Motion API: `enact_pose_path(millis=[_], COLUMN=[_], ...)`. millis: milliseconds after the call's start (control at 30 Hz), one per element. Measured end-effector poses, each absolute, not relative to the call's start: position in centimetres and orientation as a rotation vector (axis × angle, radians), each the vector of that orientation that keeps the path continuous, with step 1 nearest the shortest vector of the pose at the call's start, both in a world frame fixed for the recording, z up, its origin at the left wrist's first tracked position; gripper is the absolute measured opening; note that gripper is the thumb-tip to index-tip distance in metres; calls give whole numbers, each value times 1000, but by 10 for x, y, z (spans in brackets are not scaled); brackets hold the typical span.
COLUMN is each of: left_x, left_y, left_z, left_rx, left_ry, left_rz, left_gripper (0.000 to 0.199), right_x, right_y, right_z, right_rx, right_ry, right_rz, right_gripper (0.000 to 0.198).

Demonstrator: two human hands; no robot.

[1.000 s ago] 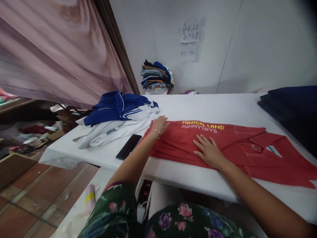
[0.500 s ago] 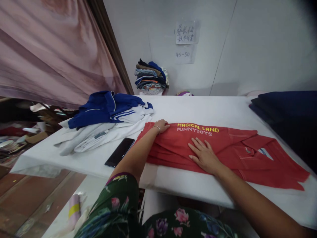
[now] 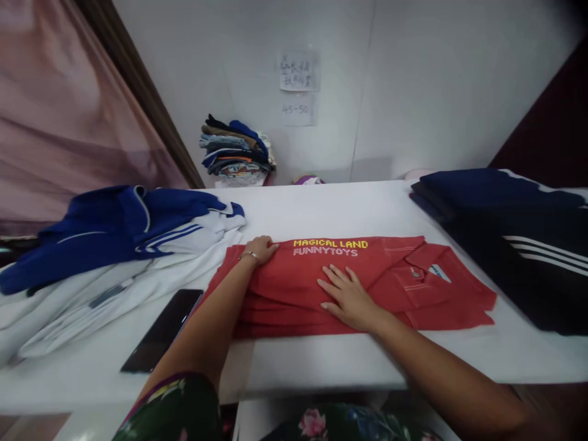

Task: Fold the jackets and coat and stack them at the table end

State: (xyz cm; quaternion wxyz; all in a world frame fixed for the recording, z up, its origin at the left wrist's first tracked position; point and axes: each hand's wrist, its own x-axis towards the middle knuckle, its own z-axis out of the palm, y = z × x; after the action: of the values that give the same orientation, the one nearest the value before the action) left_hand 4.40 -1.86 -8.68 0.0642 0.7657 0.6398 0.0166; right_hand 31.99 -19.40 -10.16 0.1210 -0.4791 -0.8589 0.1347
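Note:
A red shirt (image 3: 294, 288) with yellow and white lettering lies folded lengthwise on the white table, its collar and a buttoned pocket to the right. My left hand (image 3: 261, 250) rests on the shirt's upper left edge, fingers pointing right and slightly bent. Spread fingers mark my right hand (image 3: 350, 299), which lies flat on the middle of the shirt, below the lettering. Neither hand lifts the cloth. Beside my left forearm is a black phone (image 3: 163, 331), partly covered by the arm.
Blue and white garments (image 3: 114, 229) lie loosely at the left. Dark folded clothes (image 3: 505, 208) are stacked at the right. Toward the back wall stands a pile of folded clothes (image 3: 236, 150). Paper signs (image 3: 298, 72) hang on the wall, above the white table (image 3: 331, 211).
The view has turned to the right, so more of the dark stack shows. Both hands keep their places on the red shirt, which lies a little straighter at its right end.

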Motion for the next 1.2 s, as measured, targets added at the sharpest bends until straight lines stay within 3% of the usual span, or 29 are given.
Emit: enact_pose_path(millis=[100, 200, 300, 467, 800, 1067, 1200], left_x=[44, 44, 45, 46, 49, 50, 51], left_y=[-16, -12, -9, -13, -27, -13, -12], left_z=[-87, -88, -89, -86, -76, -84, -86], left_rx=[2310, 2338, 2364, 2428, 2299, 2215, 2246], left_ry=[1898, 1919, 1968, 1984, 2060, 2047, 2027], left_rz=[91, 82, 109, 237, 352, -14, 31], left_gripper=[48, 51, 49, 44, 46, 50, 44], right_x=[334, 370, 426, 508, 559, 566, 553], right_y=[-190, -167, -129, -86, -68, -69, -71], right_z=[-93, -82, -71, -71, -85, -88, -86], right_rx=[-1337, -1449, -1763, -2294, -2394, -2501, -2505], right_ry=[-2391, -2221, -2168, -2142, -2137, -2031, -2011], right_rz=[529, 384, 148, 154, 216, 201, 84], right_gripper=[53, 45, 41, 42, 36, 32, 35])
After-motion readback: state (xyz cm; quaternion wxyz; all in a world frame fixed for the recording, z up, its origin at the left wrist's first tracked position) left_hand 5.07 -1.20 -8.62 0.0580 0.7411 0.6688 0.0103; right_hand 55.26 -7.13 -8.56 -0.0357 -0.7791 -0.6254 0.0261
